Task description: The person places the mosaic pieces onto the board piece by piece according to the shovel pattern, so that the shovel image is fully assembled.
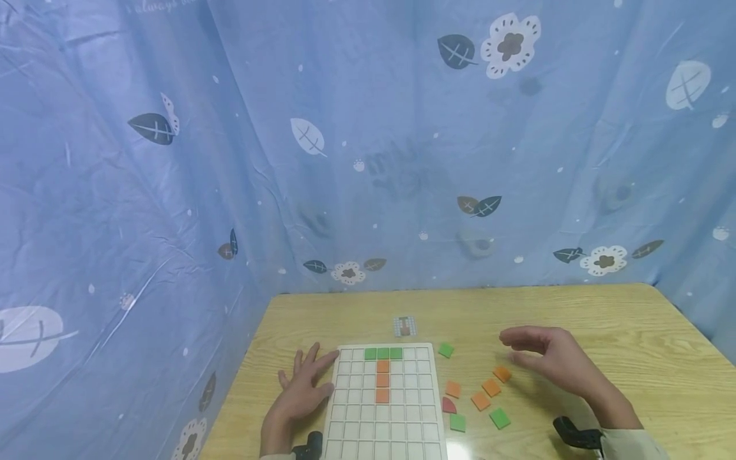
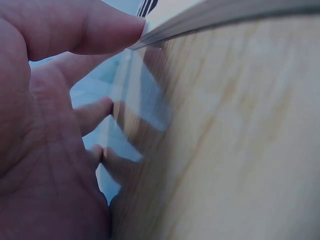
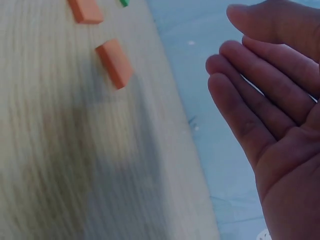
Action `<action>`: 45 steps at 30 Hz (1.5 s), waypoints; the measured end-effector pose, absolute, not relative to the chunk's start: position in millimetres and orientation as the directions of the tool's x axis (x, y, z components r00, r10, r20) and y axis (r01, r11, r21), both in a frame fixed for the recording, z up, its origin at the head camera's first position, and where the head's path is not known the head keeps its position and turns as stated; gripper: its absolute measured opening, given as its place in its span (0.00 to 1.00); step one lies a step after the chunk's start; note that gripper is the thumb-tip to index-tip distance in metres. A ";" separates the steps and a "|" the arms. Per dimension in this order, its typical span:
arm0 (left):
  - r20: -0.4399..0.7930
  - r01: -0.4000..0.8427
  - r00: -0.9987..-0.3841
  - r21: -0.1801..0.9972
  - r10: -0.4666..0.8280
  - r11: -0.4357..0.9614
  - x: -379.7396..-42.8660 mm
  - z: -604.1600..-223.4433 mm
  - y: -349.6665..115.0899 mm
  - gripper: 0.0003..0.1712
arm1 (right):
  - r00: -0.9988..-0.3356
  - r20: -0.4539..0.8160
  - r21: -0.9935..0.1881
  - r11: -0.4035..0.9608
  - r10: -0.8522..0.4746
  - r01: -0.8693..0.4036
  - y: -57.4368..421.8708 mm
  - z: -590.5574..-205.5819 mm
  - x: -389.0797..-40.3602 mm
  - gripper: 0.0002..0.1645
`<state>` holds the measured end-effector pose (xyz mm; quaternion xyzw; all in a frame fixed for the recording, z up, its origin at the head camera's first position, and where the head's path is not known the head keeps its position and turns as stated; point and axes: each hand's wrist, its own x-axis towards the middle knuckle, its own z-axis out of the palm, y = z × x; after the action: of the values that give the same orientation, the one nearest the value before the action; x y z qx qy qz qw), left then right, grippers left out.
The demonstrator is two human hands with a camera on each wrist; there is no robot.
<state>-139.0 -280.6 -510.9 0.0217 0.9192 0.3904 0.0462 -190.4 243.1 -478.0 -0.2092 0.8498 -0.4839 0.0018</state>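
A white grid board lies on the table with three green tiles in a row along its top and three orange tiles in a column below the middle one. My left hand rests at the board's left edge, fingers spread, its thumb and index finger touching the edge. In the left wrist view the thumb presses against the rim. Over the table right of the board, my right hand hovers with fingers extended, holding nothing. Beneath it in the right wrist view lies a loose orange tile.
Between board and right hand lie several loose tiles, among them an orange tile, a green tile and a red quarter-round piece. A small pattern card lies behind the board. Blue patterned curtains enclose the wooden table.
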 end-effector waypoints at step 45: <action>-0.069 0.012 -0.994 0.724 0.090 0.689 -138.5 -512.1 -281.6 0.39 | -0.898 0.071 -0.748 0.572 -0.434 -0.335 241.5 -514.8 -184.6 0.19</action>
<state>-138.5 -281.6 -512.1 0.0279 0.9177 0.3931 0.0496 -184.6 241.5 -514.8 -0.2174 0.8846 -0.4082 0.0602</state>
